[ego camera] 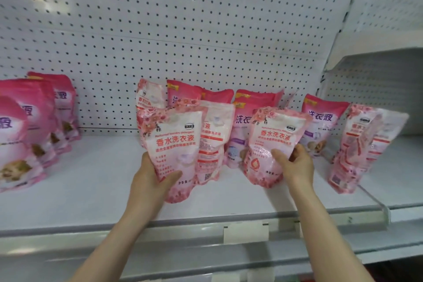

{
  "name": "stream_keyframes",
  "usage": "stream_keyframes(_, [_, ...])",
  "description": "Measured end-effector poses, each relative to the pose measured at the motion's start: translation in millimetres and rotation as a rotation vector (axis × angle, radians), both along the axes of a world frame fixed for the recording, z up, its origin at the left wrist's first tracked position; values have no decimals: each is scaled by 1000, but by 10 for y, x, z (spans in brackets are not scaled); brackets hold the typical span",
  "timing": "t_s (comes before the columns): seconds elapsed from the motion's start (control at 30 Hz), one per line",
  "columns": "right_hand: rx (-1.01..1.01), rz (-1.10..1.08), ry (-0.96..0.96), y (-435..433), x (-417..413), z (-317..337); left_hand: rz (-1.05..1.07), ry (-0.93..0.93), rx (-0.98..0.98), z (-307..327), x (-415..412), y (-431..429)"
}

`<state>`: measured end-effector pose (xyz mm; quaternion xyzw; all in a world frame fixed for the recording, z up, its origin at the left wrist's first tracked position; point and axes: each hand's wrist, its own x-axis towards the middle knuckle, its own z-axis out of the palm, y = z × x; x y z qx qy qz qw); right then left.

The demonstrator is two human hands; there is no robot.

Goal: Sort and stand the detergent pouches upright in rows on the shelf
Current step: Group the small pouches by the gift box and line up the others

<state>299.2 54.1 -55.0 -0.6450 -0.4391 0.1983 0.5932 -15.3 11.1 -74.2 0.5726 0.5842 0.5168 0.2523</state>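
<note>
Mid-sort, both hands busy. Left hand [152, 177] wrapped around lower part of pale floral pouch [175, 146], centre of frame, thumb across front, base seemingly lifted off or barely touching shelf [91, 190]. Right hand [294, 167] clasped on right edge of second pale floral pouch [273, 144], centre right, thumb on front, fingers behind; base near or on shelf, leaning slightly left.

Step in hand, as judged: gathering same-design pale pouches to stand together. Next move calls for setting each base flat, in line with matching pale pouches behind left one [211, 139], facing forward, then letting go without a topple. Bare shelf lower left looks usable for a new row.

Elsewhere: hot-pink pouches [34, 121] in neat upright row at left of frame; mixed hot-pink pouches [320, 126] at back centre and right, some leaning; blurred pale pouches [357, 144] tilted at far right.

Materials: soft glossy plastic film, liquid-filled, bulging at bottom, flat sealed tops, crinkled edges. Likely saggy and slippery, prone to slump. Shelf smooth white metal, clear plastic lip at front; white pegboard [206, 30] behind, regular dot holes.
</note>
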Motion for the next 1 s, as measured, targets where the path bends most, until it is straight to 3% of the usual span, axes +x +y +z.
stream_keyframes(0.07, [48, -99, -58, -71, -57, 33, 1, -7, 1, -9, -4, 11])
stream_keyframes(0.17, [319, -354, -223, -286, -324, 111, 3, -4, -1, 0, -36, 0])
stream_keyframes(0.23, [406, -232, -289, -369, -629, 211, 16, -6, -6, 4, -93, -1])
stream_keyframes(0.37, [177, 219, -271, -157, -1145, 393, 61, -6, -1, 30, -255, -40])
stream_keyframes(0.47, [58, 269, -243, 53, -1312, 465, 102, 13, -2, 42, -394, -83])
stream_keyframes(0.8, [147, -209, -398, -259, -901, 376, 174, 9, -25, 83, -834, -104])
stream_keyframes(0.93, [495, -414, -513, -420, -1169, 421, 157, 1, -31, 88, -903, -111])
stream_keyframes(1.0, [585, -297, -592, -443, -1480, 445, 142, -4, -39, 88, -971, -116])
